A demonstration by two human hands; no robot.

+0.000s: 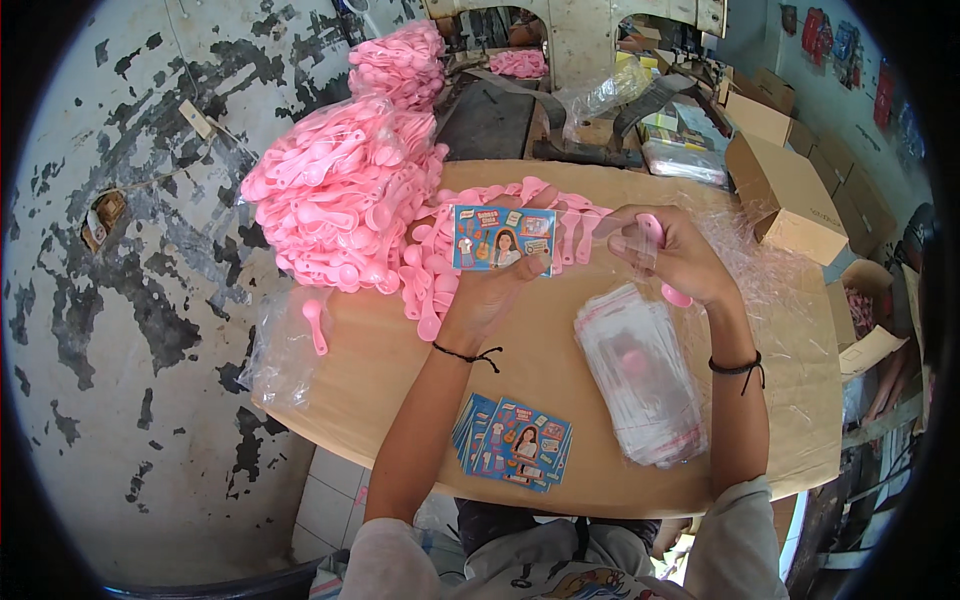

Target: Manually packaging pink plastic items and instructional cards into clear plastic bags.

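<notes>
My left hand (pixel 492 290) grips a blue printed card (pixel 478 240), its thumb over the lower right corner. To the right, my right hand (pixel 690 258) is closed on a pink plastic spoon (pixel 651 230); another pink piece shows below its fingers. Clear film hangs by those fingertips, and whether it is a bag I cannot tell. Loose pink spoons (pixel 430 290) lie behind and left of the card. Near the front edge rests a stack of blue cards (pixel 525 445). A pile of clear plastic bags (pixel 640 375) lies below my right hand.
Big plastic bags of pink spoons (pixel 340 190) stand at the back left, beside a peeling wall (pixel 150 250). One spoon (pixel 316 328) lies near the brown-covered table's (pixel 380 390) left edge. Crumpled film (pixel 760 265) and cardboard boxes (pixel 785 205) are on the right.
</notes>
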